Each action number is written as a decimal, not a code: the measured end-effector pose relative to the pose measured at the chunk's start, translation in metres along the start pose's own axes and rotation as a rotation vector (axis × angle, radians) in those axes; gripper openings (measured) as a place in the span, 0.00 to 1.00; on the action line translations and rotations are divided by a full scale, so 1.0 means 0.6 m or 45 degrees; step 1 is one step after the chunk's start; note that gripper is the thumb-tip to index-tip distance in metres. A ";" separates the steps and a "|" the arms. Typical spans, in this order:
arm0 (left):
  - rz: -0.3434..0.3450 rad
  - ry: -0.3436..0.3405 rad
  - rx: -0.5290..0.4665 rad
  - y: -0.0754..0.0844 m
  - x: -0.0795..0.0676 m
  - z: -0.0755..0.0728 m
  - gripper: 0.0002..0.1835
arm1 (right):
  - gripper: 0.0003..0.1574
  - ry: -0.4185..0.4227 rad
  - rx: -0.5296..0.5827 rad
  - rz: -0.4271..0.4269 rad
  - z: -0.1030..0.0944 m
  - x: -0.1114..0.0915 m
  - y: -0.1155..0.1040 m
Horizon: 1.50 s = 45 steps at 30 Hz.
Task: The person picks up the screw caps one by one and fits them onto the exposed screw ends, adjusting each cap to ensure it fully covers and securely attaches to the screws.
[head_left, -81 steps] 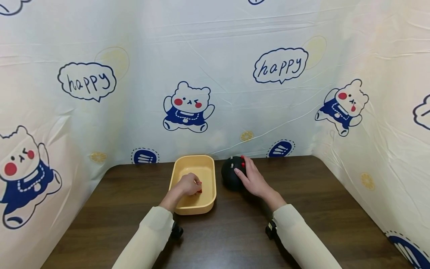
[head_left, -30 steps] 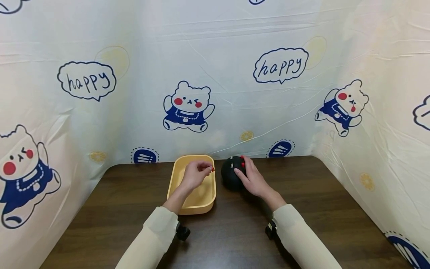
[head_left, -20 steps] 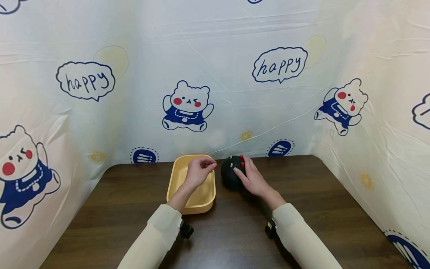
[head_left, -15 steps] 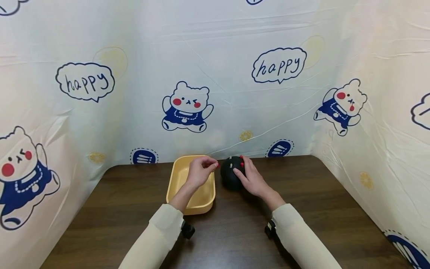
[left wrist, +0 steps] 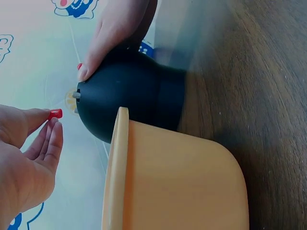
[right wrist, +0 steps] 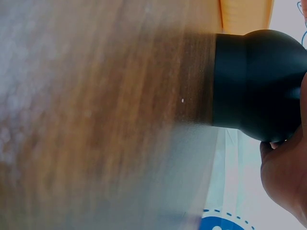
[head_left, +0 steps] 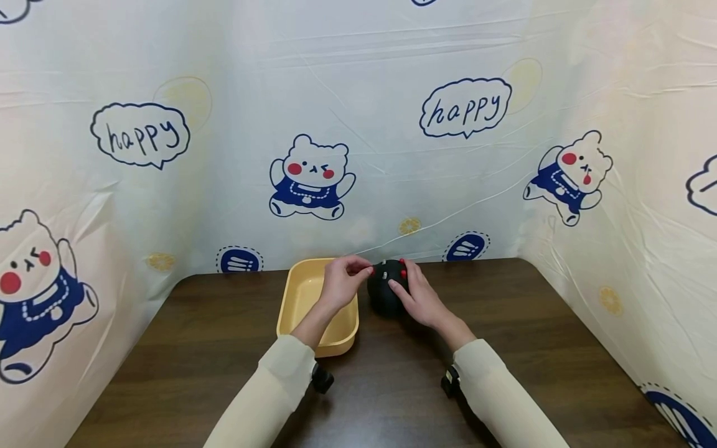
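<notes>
A black dome-shaped object with a narrower round base stands on the table. Short metal threaded studs stick out of its top, and red caps sit near my right fingers. My right hand holds the dome from the right side, thumb on the near face; its far fingers are mostly hidden. My left hand pinches a small red cap between thumb and fingers. In the left wrist view this cap is just off the studs, with a gap between.
Left of the dome, and close to it, stands a yellow rectangular tray, partly under my left hand and forearm. The brown wooden table ends at a patterned white cloth behind and at the sides.
My left hand has risen out of the yellow tray with a red cap and moved right, up to the dome's top. My right hand has kept its hold on the dome.
</notes>
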<state>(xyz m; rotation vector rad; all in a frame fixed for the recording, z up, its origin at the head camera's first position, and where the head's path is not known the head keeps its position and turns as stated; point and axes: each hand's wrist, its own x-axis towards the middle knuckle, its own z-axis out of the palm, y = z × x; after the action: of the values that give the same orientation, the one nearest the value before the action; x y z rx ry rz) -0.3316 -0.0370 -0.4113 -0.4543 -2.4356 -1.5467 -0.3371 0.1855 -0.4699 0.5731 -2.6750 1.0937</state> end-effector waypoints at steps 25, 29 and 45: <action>0.032 -0.063 0.038 0.012 0.015 0.033 0.08 | 0.44 0.008 -0.012 0.000 0.006 0.002 0.004; 0.021 -0.075 0.036 0.011 0.017 0.036 0.08 | 0.45 0.004 -0.012 0.005 0.006 0.003 0.006; 0.015 -0.126 0.102 0.005 0.014 0.041 0.06 | 0.47 -0.005 -0.005 0.000 0.006 0.004 0.009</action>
<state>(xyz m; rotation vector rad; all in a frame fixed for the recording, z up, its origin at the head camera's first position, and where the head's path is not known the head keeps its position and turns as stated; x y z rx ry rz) -0.3388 -0.0123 -0.4162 -0.5414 -2.5529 -1.4487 -0.3417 0.1856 -0.4749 0.5745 -2.6799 1.0879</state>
